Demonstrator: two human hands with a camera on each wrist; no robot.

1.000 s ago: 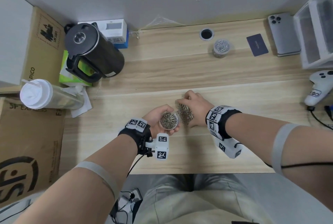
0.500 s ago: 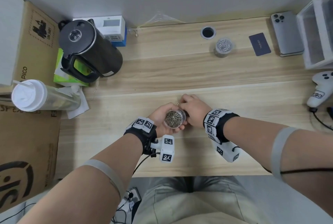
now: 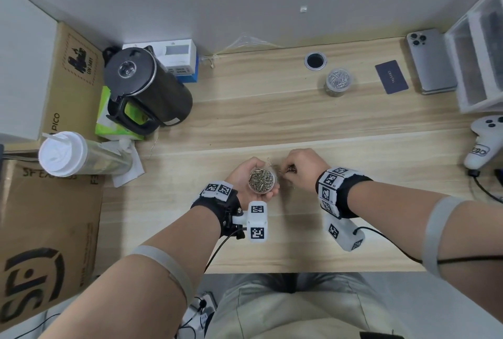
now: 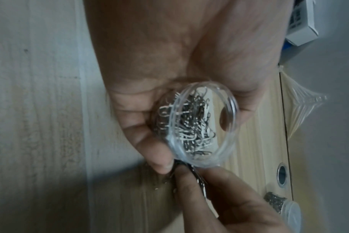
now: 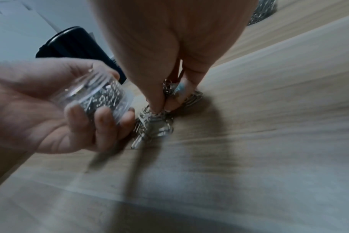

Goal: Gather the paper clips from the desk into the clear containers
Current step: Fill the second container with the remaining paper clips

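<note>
My left hand (image 3: 246, 179) grips a small clear container (image 3: 261, 180) full of metal paper clips, its mouth up, just above the desk. The same container (image 4: 204, 124) fills the left wrist view and shows again (image 5: 98, 100) in the right wrist view. Right beside it my right hand (image 3: 299, 168) pinches a bunch of paper clips (image 5: 155, 124) off the wooden desk (image 3: 272, 126). One loose paper clip (image 3: 270, 160) lies just behind the container. A second clear container (image 3: 338, 82), also holding clips, stands far back on the right.
A black kettle (image 3: 144, 88) and a lidded cup (image 3: 68, 154) stand at the left. A dark card (image 3: 391, 80), a phone (image 3: 431, 62), a white drawer unit (image 3: 479, 55) and a white controller (image 3: 484, 145) sit at the right. A cable hole (image 3: 315, 60) is at the back.
The large clip pile seen a second ago beside the container is gone from the desk. My right hand has drawn back right of the container and now pinches the few remaining clips.
</note>
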